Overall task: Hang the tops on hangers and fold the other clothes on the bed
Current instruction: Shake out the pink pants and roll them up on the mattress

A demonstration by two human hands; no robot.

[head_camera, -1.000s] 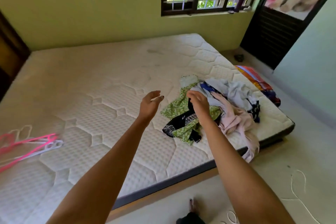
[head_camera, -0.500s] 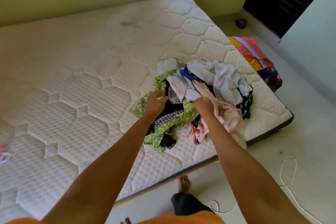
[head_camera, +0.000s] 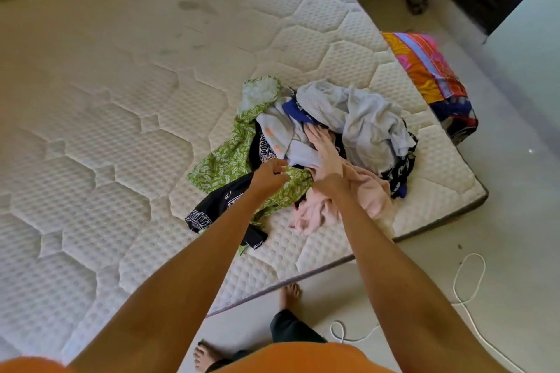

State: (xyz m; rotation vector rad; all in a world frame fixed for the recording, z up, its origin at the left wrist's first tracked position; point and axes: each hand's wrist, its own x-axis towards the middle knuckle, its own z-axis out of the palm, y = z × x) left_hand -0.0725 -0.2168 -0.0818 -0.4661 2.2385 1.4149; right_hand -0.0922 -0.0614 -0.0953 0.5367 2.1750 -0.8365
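1. A heap of clothes lies near the right corner of the white quilted mattress (head_camera: 121, 130), by its near edge.
2. In the heap: a green leaf-print garment (head_camera: 224, 160), a black garment with white patterned trim (head_camera: 218, 206), a pale grey-blue crumpled shirt (head_camera: 363, 118) and a pale pink garment (head_camera: 369, 191), all overlapping.
3. The right hand (head_camera: 325, 154) rests on the heap's middle, fingers straight and spread, gripping nothing.
4. The left hand (head_camera: 268, 174) hovers over the green garment with fingers loosely curled; whether it pinches cloth cannot be told.
5. The mattress's left and far parts are wide bare quilting.
6. A folded orange-and-pink striped cloth (head_camera: 430, 70) lies on the floor beside the right edge; a white cord (head_camera: 463, 288) loops on the floor off the near edge.
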